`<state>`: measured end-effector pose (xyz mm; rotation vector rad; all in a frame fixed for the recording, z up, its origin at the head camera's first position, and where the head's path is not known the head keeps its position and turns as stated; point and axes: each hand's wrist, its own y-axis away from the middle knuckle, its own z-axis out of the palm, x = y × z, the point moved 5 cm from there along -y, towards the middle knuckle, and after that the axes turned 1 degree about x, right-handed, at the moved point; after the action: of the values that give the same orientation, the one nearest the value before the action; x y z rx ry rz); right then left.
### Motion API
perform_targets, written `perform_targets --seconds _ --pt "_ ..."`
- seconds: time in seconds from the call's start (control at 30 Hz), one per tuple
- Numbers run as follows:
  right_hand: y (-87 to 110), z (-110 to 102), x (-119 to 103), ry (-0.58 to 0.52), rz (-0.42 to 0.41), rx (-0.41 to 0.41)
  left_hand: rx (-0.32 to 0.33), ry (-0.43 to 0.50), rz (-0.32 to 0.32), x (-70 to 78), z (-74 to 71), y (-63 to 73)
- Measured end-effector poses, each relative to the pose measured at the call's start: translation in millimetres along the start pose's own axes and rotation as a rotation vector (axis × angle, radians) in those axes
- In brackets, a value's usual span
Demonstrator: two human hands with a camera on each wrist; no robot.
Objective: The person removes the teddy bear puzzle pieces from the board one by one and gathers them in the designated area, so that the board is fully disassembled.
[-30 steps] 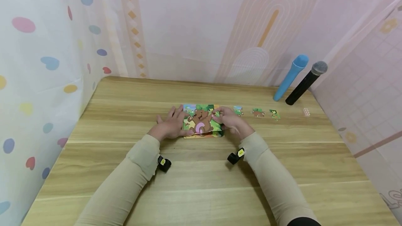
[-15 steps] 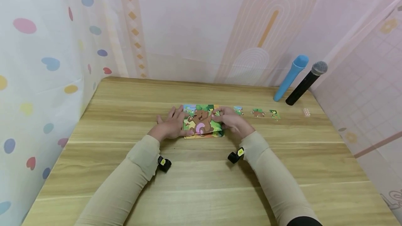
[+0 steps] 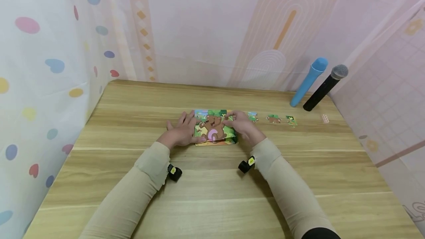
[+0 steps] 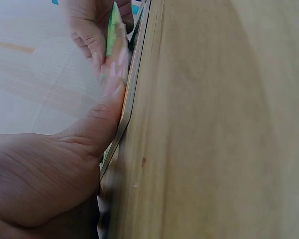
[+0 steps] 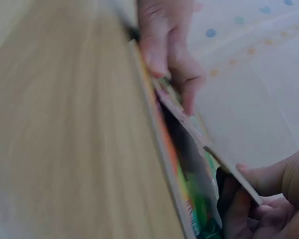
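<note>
Head view: a thin, flat rectangular picture panel with a brown cartoon bear on green and yellow [image 3: 212, 130] lies mid-table, over a flat picture board with an orange and green face [image 3: 209, 144], its right end tilted clear of that board. The right hand [image 3: 244, 125] pinches this raised end between thumb and curled fingers, as the right wrist camera shows. The left hand [image 3: 180, 132] has its fingers fairly straight and spread along the left end, thumb pressing the near left corner, gripping nothing firmly.

The step in hand seems to be handling the panel at one end while steadying the other; the next move calls for an even, slow tilt so that the panel does not bend or come apart.

Beyond the right hand lie three small cardboard puzzle pieces: blue and green [image 3: 252, 117], brown and green [image 3: 273, 118], green and yellow [image 3: 291, 120]. Farther right stand a light-blue microphone [image 3: 307, 84] and a black microphone with a silver mesh head [image 3: 323, 90].

Against half a second ago, the right hand reaches slightly farther inward over the panel; the left hand and the loose pieces look unchanged.
</note>
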<state>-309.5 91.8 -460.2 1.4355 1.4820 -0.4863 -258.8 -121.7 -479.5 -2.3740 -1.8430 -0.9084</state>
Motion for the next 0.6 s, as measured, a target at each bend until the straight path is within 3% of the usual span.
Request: perform_targets --seconds 0.13,0.33,0.6 --pt "-2.1 -2.1 1.3 -0.071 0.023 -0.013 -0.001 0.006 0.003 0.3 -1.2 -1.7" --pt "-1.7 -3.8 -1.5 0.005 0.007 -0.010 0.006 -0.005 0.009 1.7 -2.9 -2.8" --pt "-0.5 -0.3 -0.4 0.026 -0.007 -0.007 0.019 -0.030 0.003 4.6 -5.4 2.2"
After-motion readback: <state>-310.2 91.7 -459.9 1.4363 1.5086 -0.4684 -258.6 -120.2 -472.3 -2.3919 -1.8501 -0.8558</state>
